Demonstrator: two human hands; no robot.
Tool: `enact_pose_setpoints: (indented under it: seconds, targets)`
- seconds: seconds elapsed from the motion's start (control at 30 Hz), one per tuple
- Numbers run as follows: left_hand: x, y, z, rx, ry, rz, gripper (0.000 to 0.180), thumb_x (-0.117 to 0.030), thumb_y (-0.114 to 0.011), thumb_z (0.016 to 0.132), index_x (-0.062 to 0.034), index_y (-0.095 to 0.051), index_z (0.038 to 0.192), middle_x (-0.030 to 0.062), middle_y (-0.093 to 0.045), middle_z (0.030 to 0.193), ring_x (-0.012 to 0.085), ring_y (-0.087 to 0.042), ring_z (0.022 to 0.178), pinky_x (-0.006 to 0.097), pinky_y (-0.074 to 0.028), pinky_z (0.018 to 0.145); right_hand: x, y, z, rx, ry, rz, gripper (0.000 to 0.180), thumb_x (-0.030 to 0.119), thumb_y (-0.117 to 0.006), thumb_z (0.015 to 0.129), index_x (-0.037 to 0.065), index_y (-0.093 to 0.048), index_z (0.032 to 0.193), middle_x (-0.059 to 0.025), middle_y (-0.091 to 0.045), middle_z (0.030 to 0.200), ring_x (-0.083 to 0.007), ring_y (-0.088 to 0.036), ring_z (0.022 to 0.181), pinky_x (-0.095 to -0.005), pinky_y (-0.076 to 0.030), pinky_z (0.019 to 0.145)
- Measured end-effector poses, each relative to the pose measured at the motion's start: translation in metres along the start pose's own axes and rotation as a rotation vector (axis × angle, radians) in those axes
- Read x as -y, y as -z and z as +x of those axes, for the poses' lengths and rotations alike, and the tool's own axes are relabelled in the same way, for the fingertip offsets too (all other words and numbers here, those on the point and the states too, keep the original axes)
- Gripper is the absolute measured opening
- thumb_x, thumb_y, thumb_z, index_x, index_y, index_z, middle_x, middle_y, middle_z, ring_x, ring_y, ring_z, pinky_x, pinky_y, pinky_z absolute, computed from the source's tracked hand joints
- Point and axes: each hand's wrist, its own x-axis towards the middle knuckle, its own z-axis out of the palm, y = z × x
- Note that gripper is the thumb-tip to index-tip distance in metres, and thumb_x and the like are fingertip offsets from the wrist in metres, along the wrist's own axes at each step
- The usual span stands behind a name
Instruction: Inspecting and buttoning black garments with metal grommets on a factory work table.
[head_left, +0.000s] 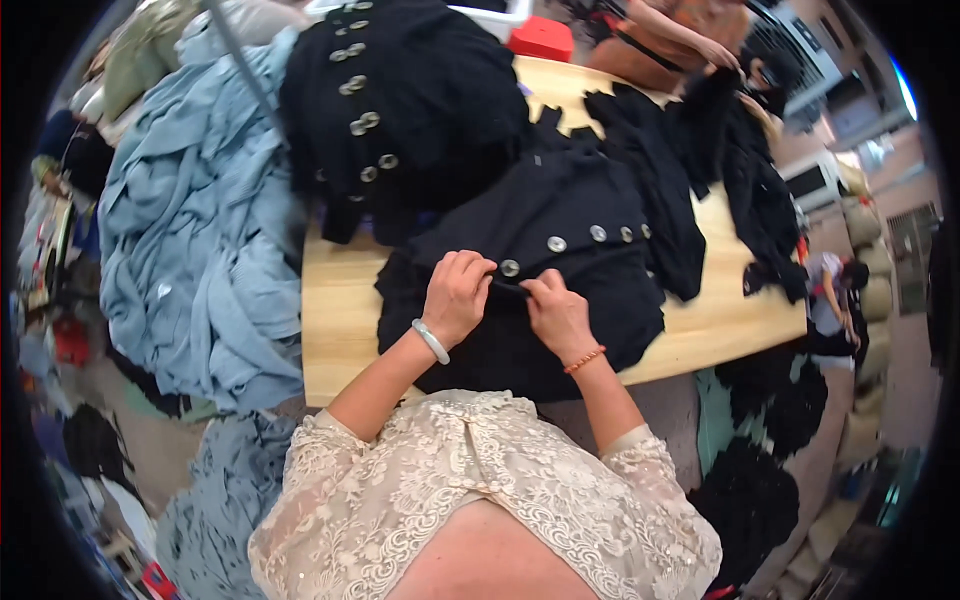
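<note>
A head-worn fisheye looks down from near above onto the black garment [535, 212]

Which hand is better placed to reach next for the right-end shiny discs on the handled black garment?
Probably the right hand: it lies nearer those shiny discs; the left hand is farther off. Both pinch the garment.

The black garment [598, 292] is made of soft, dull cloth, and it lies spread loosely on the pale wooden table [700, 335], with its near part reaching to the near edge. A row of round, shiny silver buttons [556, 244] goes across it, from the near left toward the far right. Close to the leftmost button, the cloth is pinched up at two places and makes a small fold between them. Its far right border is not clear to see.
</note>
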Motion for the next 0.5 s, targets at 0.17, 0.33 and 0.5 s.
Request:
enact_pose_setpoints:
  seconds: [0.17, 0.33, 0.5]
  targets:
    - [-0.003, -0.038, 0.031, 0.369, 0.177, 0.038, 0.020, -0.009, -0.068, 0.081, -0.0054, -0.066, 0.100, 0.0122, -0.061, 0.102, 0.0325, -0.059, 0.097, 0.040, -0.050, 0.085, 0.000, -0.003, -0.004, -0.083, 0.039, 0.037, 0.010, 0.014, -0.065, 0.085, 0.009, -0.066, 0.094, -0.0088, -0.060, 0.088, -0.0299, -0.066, 0.071, -0.0401, -0.054, 0.061]
    - [0.013, -0.048, 0.037, 0.454, 0.309, 0.005, 0.022, -0.012, -0.075, 0.076, -0.0037, -0.063, 0.092, 0.0119, -0.063, 0.084, 0.0303, -0.063, 0.079, 0.039, -0.051, 0.074, -0.006, -0.008, -0.012, -0.098, 0.051, 0.132, 0.006, 0.009, -0.060, 0.086, 0.004, -0.063, 0.087, -0.0127, -0.059, 0.087, -0.0318, -0.065, 0.072, -0.0407, -0.054, 0.064]
    - [0.015, -0.050, 0.042, 0.506, 0.302, -0.277, 0.014, -0.011, -0.075, 0.076, -0.0019, -0.065, 0.080, 0.0107, -0.067, 0.070, 0.0212, -0.064, 0.062, 0.034, -0.050, 0.059, -0.010, -0.017, -0.013, -0.122, -0.001, 0.238, 0.002, 0.006, -0.058, 0.084, 0.005, -0.059, 0.085, -0.0158, -0.059, 0.085, -0.0355, -0.064, 0.071, -0.0438, -0.054, 0.064]
